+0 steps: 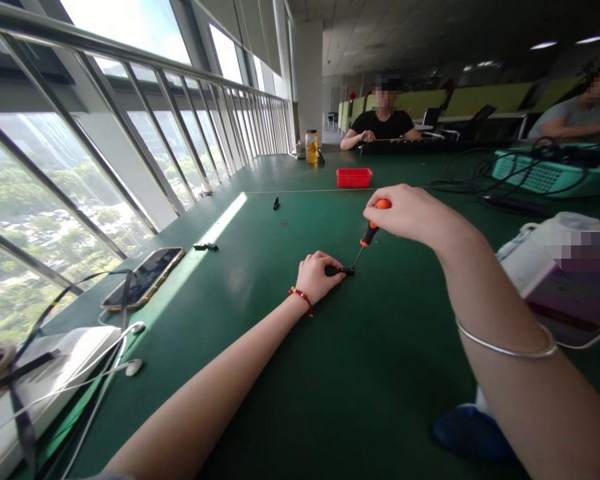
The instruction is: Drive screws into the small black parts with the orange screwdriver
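Observation:
My left hand (317,275) rests on the green table (260,347) with its fingers closed on a small black part (338,271), pinning it to the surface. My right hand (405,213) is wrapped round the orange top of a screwdriver (370,233) with an orange and black handle. The screwdriver stands tilted, and its thin tip touches the right end of the black part. A red bead bracelet circles my left wrist and a silver bangle my right forearm.
Two more small black parts (206,247) (276,203) lie further left and back. A red bin (354,177) and a yellow jar (311,147) stand far off. A phone (145,277) and earphones (133,347) lie left. Two people sit at the far end; cables and a teal crate (545,175) are at right.

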The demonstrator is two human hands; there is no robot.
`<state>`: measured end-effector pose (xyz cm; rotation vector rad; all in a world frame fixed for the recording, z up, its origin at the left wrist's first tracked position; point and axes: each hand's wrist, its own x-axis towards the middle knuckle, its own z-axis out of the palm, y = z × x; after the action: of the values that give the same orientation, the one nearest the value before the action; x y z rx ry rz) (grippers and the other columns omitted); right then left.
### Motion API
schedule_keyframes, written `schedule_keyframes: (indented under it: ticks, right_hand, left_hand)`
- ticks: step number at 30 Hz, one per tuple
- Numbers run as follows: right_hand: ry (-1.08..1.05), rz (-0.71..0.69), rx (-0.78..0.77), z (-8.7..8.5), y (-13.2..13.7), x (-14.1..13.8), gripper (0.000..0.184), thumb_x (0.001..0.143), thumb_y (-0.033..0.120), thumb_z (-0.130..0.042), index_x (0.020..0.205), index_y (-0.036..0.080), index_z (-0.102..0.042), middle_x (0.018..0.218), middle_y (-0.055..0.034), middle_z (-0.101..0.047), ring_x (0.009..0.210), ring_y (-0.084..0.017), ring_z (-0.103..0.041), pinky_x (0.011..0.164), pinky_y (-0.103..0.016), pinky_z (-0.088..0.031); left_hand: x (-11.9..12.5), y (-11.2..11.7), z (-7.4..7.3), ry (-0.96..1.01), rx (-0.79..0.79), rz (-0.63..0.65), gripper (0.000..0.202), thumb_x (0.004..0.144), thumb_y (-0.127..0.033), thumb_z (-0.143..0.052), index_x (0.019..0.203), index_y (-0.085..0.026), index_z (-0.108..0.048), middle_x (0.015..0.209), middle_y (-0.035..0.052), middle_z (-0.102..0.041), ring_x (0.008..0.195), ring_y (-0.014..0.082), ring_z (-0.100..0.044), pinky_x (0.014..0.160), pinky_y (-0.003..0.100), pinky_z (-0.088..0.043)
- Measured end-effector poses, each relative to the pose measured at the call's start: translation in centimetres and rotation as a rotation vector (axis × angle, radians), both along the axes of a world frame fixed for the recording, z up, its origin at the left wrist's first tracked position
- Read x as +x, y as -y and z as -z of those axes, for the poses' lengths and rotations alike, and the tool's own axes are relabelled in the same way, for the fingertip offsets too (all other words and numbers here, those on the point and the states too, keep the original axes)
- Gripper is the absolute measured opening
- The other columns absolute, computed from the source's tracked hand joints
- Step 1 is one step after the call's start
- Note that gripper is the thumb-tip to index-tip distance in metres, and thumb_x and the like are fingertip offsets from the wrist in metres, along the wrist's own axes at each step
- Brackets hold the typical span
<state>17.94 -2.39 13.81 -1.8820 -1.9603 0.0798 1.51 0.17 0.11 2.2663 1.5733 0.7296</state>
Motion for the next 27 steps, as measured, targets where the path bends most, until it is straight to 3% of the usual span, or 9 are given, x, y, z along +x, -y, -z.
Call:
schedule_keyframes:
  ticks: [3,6,11,16,21,27]
  right_hand:
    - [-0.025,-0.019,-0.016,-0.1,0.2,-0.1,0.030,0.077,0.044,-0.046,0.089,0.024,-0.065,0.070,-0.0033,-0.060,0.057,-0.016,-0.051,0.053,-0.028,-0.035]
    - [-0.008,0.028,-0.024,-0.3,0.4,-0.3,0.035,0.081,0.047,-0.040,0.080,0.023,-0.066,0.063,-0.0035,-0.057,0.058,-0.017,-0.052,0.055,-0.029,-0.035]
    - [0.007,-0.011,0.025,-0.2,0.4,-0.2,0.024,0.072,0.041,-0.052,0.083,0.024,-0.066,0.070,-0.0033,-0.061,0.061,-0.017,-0.053,0.054,-0.028,-0.035]
    - [0.016,0.015,-0.077,0.0,0.0,-0.5,0.035,0.073,0.054,-0.050,0.069,0.022,-0.065,0.058,-0.0042,-0.056,0.058,-0.018,-0.053,0.053,-0.029,-0.035]
    - [-0.024,-0.027,0.030,0.5,-0.5,-0.7,0.021,0.069,0.039,-0.056,0.078,0.024,-0.066,0.067,-0.0024,-0.060,0.060,-0.017,-0.052,0.053,-0.028,-0.035]
    - [-0.177,-0.117,-0.196,1.0,-1.1,-0.4,0.026,0.069,0.044,-0.058,0.072,0.020,-0.065,0.049,0.0013,-0.048,0.044,-0.011,-0.042,0.044,-0.025,-0.031]
  left_hand:
    - [0.0,0.0,0.0,-0.001,-0.002,-0.001,0.017,0.074,-0.032,-0.063,0.087,-0.025,-0.070,0.101,0.0013,-0.062,0.099,0.0223,-0.053,0.090,0.039,-0.040]
    - [0.0,0.0,0.0,-0.004,-0.004,0.003,0.016,0.074,-0.033,-0.063,0.087,-0.025,-0.070,0.101,0.0014,-0.062,0.099,0.0225,-0.053,0.090,0.039,-0.041]
    - [0.0,-0.1,0.1,0.002,0.008,0.005,0.017,0.074,-0.033,-0.063,0.087,-0.025,-0.070,0.101,0.0016,-0.062,0.099,0.0228,-0.054,0.090,0.039,-0.041]
    - [-0.1,-0.1,0.2,0.005,0.006,0.006,0.016,0.074,-0.033,-0.064,0.087,-0.025,-0.070,0.101,0.0017,-0.062,0.100,0.0227,-0.054,0.091,0.039,-0.041]
    - [0.0,0.0,0.0,-0.003,0.000,0.000,0.016,0.074,-0.032,-0.064,0.087,-0.025,-0.070,0.100,0.0018,-0.062,0.099,0.0230,-0.054,0.090,0.038,-0.041]
    - [0.0,0.0,0.2,0.004,0.013,0.002,0.016,0.074,-0.032,-0.064,0.087,-0.024,-0.070,0.101,0.0016,-0.062,0.098,0.0223,-0.054,0.089,0.038,-0.041]
